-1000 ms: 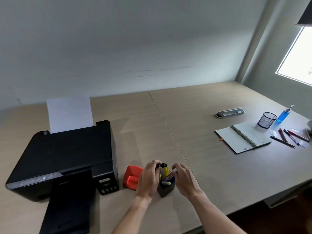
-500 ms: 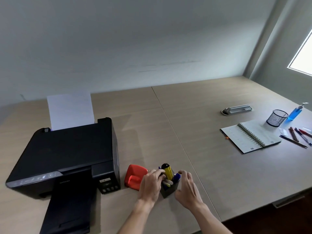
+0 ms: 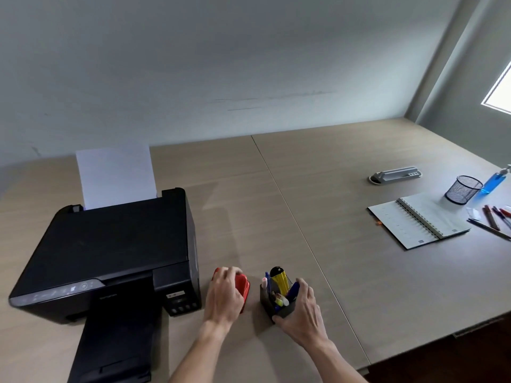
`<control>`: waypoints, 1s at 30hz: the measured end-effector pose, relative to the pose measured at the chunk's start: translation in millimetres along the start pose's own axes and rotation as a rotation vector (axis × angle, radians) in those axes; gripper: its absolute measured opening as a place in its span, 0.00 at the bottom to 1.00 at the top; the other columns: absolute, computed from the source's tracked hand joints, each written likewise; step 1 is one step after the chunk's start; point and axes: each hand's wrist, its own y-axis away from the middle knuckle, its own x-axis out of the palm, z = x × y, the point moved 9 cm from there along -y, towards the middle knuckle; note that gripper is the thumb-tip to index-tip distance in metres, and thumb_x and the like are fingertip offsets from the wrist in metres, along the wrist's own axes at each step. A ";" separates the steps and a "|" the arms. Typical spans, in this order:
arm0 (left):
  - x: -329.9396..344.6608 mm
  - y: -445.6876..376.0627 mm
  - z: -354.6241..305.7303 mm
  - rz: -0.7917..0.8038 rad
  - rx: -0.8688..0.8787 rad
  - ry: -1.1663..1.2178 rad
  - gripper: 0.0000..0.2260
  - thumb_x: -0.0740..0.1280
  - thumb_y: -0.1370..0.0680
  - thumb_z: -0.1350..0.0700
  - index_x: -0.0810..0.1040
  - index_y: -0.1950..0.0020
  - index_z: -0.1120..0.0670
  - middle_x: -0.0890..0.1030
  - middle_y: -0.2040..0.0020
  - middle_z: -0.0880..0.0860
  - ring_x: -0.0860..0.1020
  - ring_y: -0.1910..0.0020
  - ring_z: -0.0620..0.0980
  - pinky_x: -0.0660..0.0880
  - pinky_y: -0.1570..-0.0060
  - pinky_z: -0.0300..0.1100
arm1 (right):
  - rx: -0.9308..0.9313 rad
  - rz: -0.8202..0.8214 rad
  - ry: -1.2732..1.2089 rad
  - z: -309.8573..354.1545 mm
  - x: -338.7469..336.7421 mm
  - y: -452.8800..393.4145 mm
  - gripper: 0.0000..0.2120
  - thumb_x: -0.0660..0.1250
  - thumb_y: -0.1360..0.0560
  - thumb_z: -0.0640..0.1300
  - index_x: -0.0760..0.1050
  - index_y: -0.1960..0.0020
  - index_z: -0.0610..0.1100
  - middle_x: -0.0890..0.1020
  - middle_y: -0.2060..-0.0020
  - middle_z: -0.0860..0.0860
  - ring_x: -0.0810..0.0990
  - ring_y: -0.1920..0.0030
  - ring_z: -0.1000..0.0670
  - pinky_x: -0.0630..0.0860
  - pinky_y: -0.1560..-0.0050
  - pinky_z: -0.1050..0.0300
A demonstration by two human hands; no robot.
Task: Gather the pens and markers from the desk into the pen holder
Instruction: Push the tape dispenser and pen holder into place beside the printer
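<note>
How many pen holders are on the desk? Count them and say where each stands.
2. The dark pen holder stands at the near edge, gripped by the right hand; the mesh pen holder stands far right, behind the notebook.

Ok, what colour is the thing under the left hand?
Red; the head view shows it under the left hand, beside the printer.

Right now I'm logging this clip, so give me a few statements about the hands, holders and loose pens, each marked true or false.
1. The left hand rests on the red plastic object. True.
2. The right hand touches nothing. False: it grips the dark pen holder.
3. The dark pen holder is empty. False: a yellow marker and pens stand in it.
4. Loose pens lie beside the black mesh cup. True.
</note>
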 end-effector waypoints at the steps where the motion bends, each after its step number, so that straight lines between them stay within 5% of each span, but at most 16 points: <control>1: -1.1 -4.6 5.6 0.019 -0.012 -0.041 0.20 0.59 0.29 0.68 0.76 0.40 0.54 0.78 0.43 0.55 0.78 0.44 0.56 0.77 0.42 0.48 | -0.002 -0.009 0.007 -0.3 1.2 -0.7 0.48 0.74 0.45 0.56 0.57 0.31 0.47 0.72 0.45 0.53 0.74 0.45 0.48 0.73 0.44 0.52; 5: 13.1 -13.4 23.5 0.238 0.015 -0.253 0.31 0.66 0.34 0.58 0.67 0.30 0.49 0.62 0.24 0.58 0.62 0.25 0.59 0.63 0.26 0.52 | 0.002 -0.030 -0.058 -3.4 6.1 -3.0 0.48 0.75 0.42 0.51 0.54 0.29 0.46 0.75 0.43 0.50 0.77 0.45 0.47 0.75 0.43 0.51; 9: 38.9 -10.7 37.8 0.457 0.123 -0.432 0.45 0.70 0.35 0.57 0.52 0.22 0.45 0.44 0.19 0.55 0.43 0.21 0.60 0.49 0.21 0.55 | -0.032 -0.047 -0.098 2.7 9.4 -7.1 0.51 0.75 0.41 0.50 0.50 0.26 0.47 0.74 0.42 0.48 0.77 0.45 0.45 0.77 0.46 0.48; 19: 53.4 -15.8 42.8 0.345 0.057 -0.454 0.41 0.65 0.25 0.69 0.46 0.22 0.46 0.52 0.21 0.57 0.49 0.22 0.61 0.76 0.36 0.55 | -0.018 -0.116 -0.112 21.9 18.5 -35.2 0.44 0.76 0.40 0.50 0.56 0.31 0.51 0.73 0.40 0.49 0.79 0.47 0.44 0.79 0.53 0.46; 30: 64.2 -29.6 41.3 0.226 -0.159 -0.437 0.44 0.66 0.24 0.67 0.37 0.22 0.53 0.53 0.24 0.64 0.52 0.24 0.67 0.70 0.30 0.55 | -0.037 -0.117 -0.150 20.2 24.8 -63.7 0.45 0.77 0.41 0.47 0.56 0.32 0.51 0.71 0.42 0.50 0.76 0.44 0.48 0.73 0.54 0.56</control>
